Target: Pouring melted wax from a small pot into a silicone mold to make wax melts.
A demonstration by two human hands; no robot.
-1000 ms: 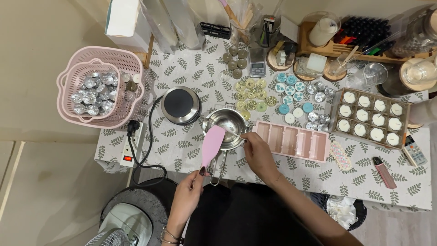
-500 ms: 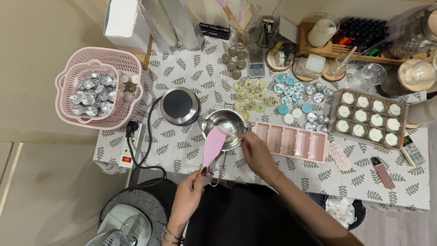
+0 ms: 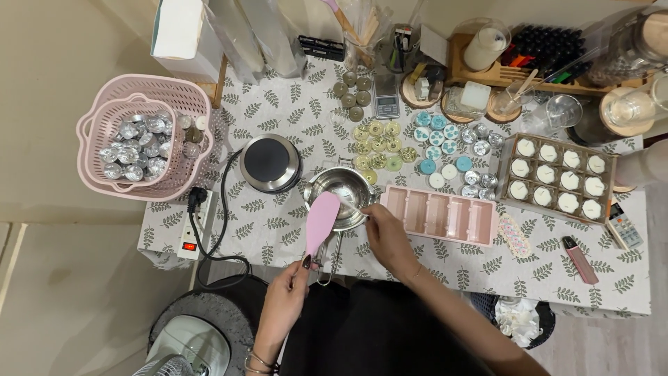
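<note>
Pink spatula (image 3: 321, 221): flat, rounded silicone blade, pale pink, tilted over the left rim of a small steel pot (image 3: 342, 202) near the front-centre of the worktop (image 3: 278, 223). Its handle runs down toward the front edge.

Far left, at the worktop's left edge: pink basket (image 3: 142, 136), a smaller one nested inside, full of silver foil cups. In front of it, at the front-left corner, a white power strip (image 3: 189, 233) with a black cable looping off the front edge.

Next: round black hot plate (image 3: 270, 162), just left of the pot and behind the blade.

Left hand (image 3: 284, 303): at the front edge, fingers closed around the spatula handle, dark nails visible.

Pot: shiny, interior mostly bare metal, wire handle pointing at the front edge.

Right hand (image 3: 387, 240): just right of the pot, fingers pinched on a thin pale stick whose tip reaches into the pot; too small to tell more.

Right of the hand: pink rectangular mould (image 3: 440, 214) with four long cavities, touching nothing else I can see.

Behind it: rows of small yellow-green, blue and silver tealight cups (image 3: 424, 150).

Toward the right edge: tray of twelve white candles (image 3: 557, 177). Front-right: a pink lighter (image 3: 579, 259).
</note>
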